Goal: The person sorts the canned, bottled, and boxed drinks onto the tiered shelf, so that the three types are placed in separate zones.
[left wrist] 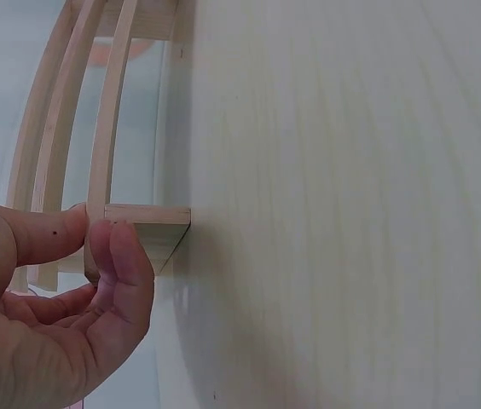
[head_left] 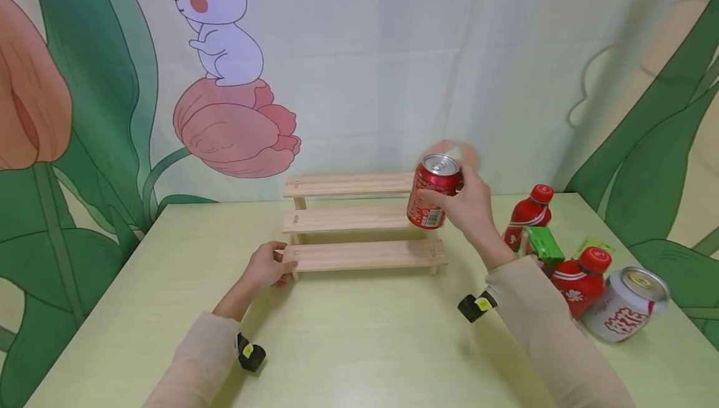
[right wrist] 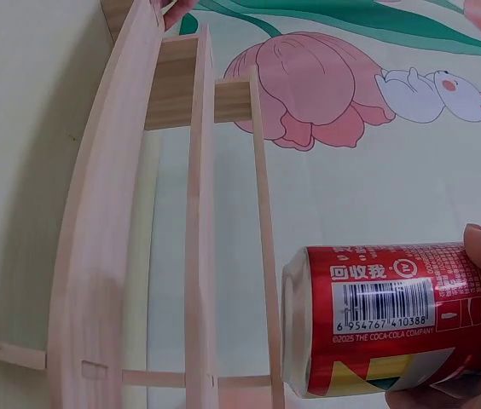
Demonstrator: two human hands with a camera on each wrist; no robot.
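Observation:
A three-tier wooden shelf [head_left: 365, 256] stands on the table before the curtain. My left hand [head_left: 269, 266] grips the left end of its lowest board, thumb on top and fingers curled beneath, as the left wrist view shows. My right hand [head_left: 470, 203] holds a red soda can [head_left: 431, 193] upright by its side, at the right end of the shelf. In the head view the can overlaps the upper two boards. In the right wrist view the can's barcode [right wrist: 384, 305] faces the camera, and its base is beside the shelf's boards.
Right of my right forearm stand red-capped bottles [head_left: 582, 283], a green box [head_left: 543, 244] and a white can [head_left: 626, 303] with red lettering. A printed curtain [head_left: 359, 83] hangs behind the table [head_left: 359, 345]. My right sleeve partly covers the group of drinks.

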